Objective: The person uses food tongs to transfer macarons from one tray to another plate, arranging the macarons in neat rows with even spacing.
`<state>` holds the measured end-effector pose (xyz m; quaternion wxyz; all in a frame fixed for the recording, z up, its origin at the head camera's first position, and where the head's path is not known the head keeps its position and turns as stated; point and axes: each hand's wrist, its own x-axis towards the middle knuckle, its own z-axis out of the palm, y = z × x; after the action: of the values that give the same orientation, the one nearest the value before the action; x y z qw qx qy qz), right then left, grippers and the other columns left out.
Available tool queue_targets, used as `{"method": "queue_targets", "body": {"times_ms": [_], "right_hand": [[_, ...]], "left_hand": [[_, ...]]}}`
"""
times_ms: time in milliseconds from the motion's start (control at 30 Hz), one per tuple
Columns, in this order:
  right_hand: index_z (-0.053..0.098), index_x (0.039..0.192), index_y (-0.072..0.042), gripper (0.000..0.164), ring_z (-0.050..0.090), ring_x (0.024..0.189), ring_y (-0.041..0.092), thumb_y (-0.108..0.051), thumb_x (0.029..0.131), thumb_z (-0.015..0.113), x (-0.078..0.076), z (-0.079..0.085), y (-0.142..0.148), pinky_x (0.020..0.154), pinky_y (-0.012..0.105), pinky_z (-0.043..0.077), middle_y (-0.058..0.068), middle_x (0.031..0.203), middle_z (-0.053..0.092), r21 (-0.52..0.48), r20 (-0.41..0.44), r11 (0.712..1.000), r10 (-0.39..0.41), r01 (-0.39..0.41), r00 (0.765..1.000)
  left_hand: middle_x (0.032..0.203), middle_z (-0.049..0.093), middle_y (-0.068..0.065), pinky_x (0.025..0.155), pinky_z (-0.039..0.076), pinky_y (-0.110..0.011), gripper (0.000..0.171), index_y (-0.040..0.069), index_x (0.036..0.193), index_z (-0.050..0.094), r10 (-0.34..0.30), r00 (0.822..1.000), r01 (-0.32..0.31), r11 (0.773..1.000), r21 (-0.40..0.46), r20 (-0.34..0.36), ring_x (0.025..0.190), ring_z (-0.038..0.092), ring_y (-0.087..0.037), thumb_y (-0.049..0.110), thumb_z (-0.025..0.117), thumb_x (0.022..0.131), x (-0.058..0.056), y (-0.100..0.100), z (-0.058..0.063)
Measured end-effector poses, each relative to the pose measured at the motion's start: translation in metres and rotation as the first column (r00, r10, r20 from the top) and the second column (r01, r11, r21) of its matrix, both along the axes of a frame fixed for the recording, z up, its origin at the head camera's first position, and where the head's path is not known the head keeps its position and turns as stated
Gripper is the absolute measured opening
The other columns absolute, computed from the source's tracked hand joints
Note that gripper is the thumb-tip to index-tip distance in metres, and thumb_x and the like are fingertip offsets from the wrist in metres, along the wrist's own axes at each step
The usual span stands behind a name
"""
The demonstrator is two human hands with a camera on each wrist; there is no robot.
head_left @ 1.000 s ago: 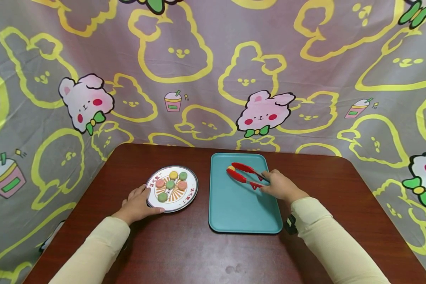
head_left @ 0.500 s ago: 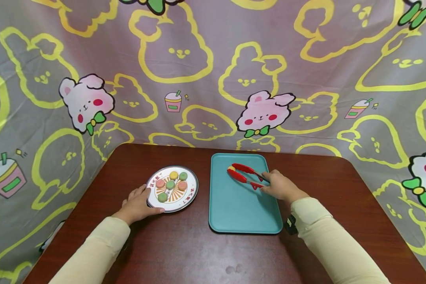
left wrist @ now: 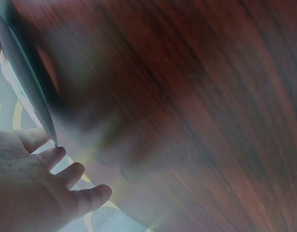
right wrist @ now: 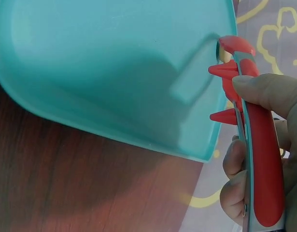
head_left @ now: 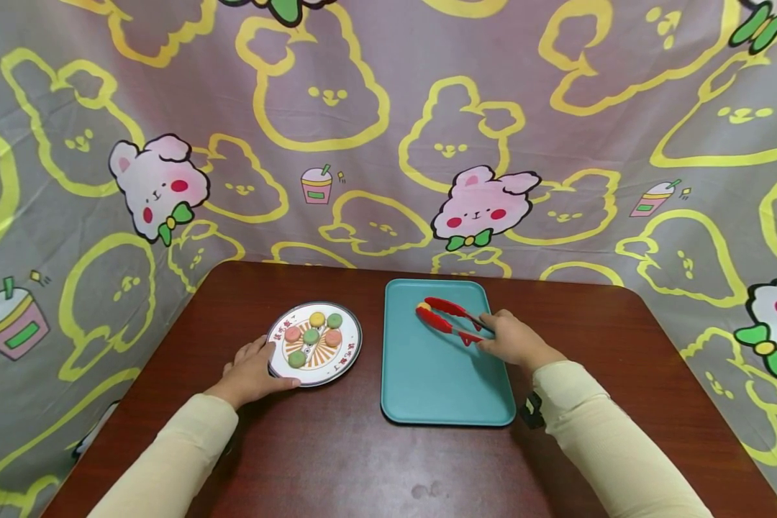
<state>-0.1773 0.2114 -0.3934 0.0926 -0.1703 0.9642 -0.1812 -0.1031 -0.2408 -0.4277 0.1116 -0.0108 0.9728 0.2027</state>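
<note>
My left hand (head_left: pixel 251 373) holds the near-left rim of a round white plate (head_left: pixel 346 360), thumb along the front edge and fingers at the left side. Several macarons lie on the plate, among them a yellow macaron (head_left: pixel 316 319), a pink macaron (head_left: pixel 333 338) and a green macaron (head_left: pixel 296 359). My right hand (head_left: pixel 514 338) grips red-tipped metal tongs (head_left: pixel 442 321), its thumb pressing the red handle in the right wrist view. Between the tongs' tips sits another yellow macaron (head_left: pixel 424 307), mostly covered by them, over the far part of a teal tray (head_left: pixel 440 388).
The tray lies to the right of the plate on a dark reddish-brown wooden table (head_left: pixel 337 446). A patterned cloth (head_left: pixel 362 86) hangs behind the table and along its sides. A dark band (head_left: pixel 532 409) is on the right wrist.
</note>
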Motion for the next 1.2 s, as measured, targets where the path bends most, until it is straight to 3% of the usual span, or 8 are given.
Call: {"method": "queue_targets", "body": {"times_ms": [600,1200], "right_hand": [[0.044,0.138,0.011,0.066,0.054,0.088,0.026,-0.02,0.087,0.071,0.005,0.002,0.003,0.074,0.04,0.05,0.028,0.116,0.051,-0.013,-0.009,1.0,0.005,-0.005,1.0],[0.046,0.138,0.008,0.064,0.053,0.079,0.022,-0.02,0.086,0.072,0.021,0.011,-0.002,0.063,0.033,0.046,0.024,0.111,0.051,-0.006,-0.029,0.999,0.032,-0.032,0.999]], "left_hand": [[0.149,0.022,-0.034,0.099,0.021,-0.073,0.109,-0.009,0.144,0.032,0.005,1.0,-0.005,1.0,0.005,0.012,0.134,0.018,-0.054,0.06,0.076,0.071,0.0,0.0,0.0],[0.148,0.023,-0.034,0.099,0.022,-0.073,0.108,-0.008,0.143,0.033,0.0,1.0,0.0,1.0,0.004,0.002,0.134,0.018,-0.054,0.06,0.076,0.071,0.001,0.0,0.0]]}}
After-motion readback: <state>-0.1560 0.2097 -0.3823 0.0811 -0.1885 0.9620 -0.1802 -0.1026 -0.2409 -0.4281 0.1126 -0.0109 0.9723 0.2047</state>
